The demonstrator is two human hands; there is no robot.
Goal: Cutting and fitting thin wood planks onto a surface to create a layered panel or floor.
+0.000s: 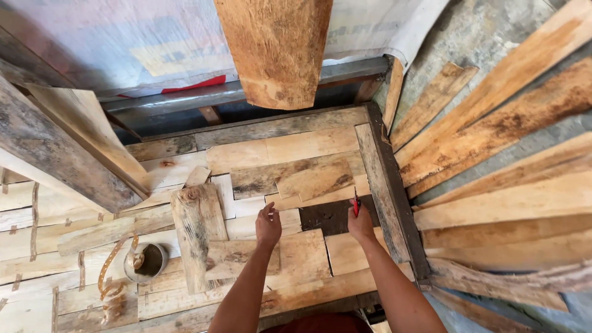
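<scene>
While both forearms reach forward from the bottom edge of the view, the right hand [361, 223] is closed around a slim red pencil-like marker [356, 202], its tip standing upright at the near right corner of the dark square gap [332, 216] in the patchwork of pale wooden planks [302, 253]; the left hand [268, 225] rests just left of that gap, fingers curled loosely with the tips touching the planks, holding nothing that can be seen; left of the gap and well apart from it, a short weathered grey-brown board [197, 237] lies across the planks, and farther left still stands a small round metal can [147, 260] beside a curled tan strap [111, 277]; right of the gap runs a dark wooden frame rail [394, 197], and past it long rough offcut boards [505, 129] fan out over the grey floor; beyond the gap, a broad tan slab of wood [277, 49] leans over a metal bar [216, 94].
</scene>
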